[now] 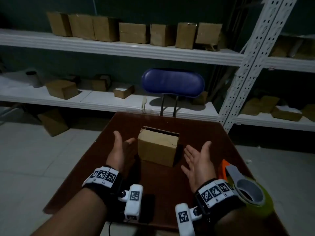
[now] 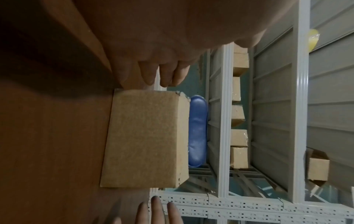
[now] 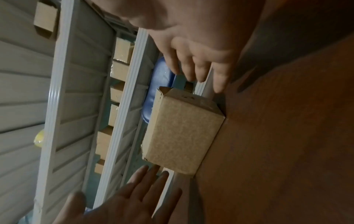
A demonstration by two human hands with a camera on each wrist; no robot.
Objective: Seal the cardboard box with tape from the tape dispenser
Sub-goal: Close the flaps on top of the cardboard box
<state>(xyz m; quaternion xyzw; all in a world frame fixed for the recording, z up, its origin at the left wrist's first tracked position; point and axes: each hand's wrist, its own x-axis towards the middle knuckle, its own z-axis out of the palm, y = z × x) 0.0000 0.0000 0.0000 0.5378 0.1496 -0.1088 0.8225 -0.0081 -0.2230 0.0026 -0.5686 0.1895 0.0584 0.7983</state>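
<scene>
A small brown cardboard box (image 1: pixel 157 149) stands in the middle of the dark brown table (image 1: pixel 163 181); a dark gap runs along its far top edge. My left hand (image 1: pixel 123 138) hovers just left of the box, open, palm facing it, thumb tip close to the upper left corner. My right hand (image 1: pixel 196 150) is open a little to the right of the box, palm facing it, holding nothing. An orange and grey tape dispenser (image 1: pixel 238 183) with a yellowish roll lies on the table's right edge, beside my right wrist. Both wrist views show the box (image 2: pixel 145 136) (image 3: pixel 182 133) between the two hands.
A blue chair back (image 1: pixel 173 83) rises behind the table's far edge. White metal shelves (image 1: pixel 119 48) holding several cardboard boxes line the back wall, with a perforated upright (image 1: pixel 252 57) at the right. Pale tiled floor (image 1: pixel 34 159) lies beside the table.
</scene>
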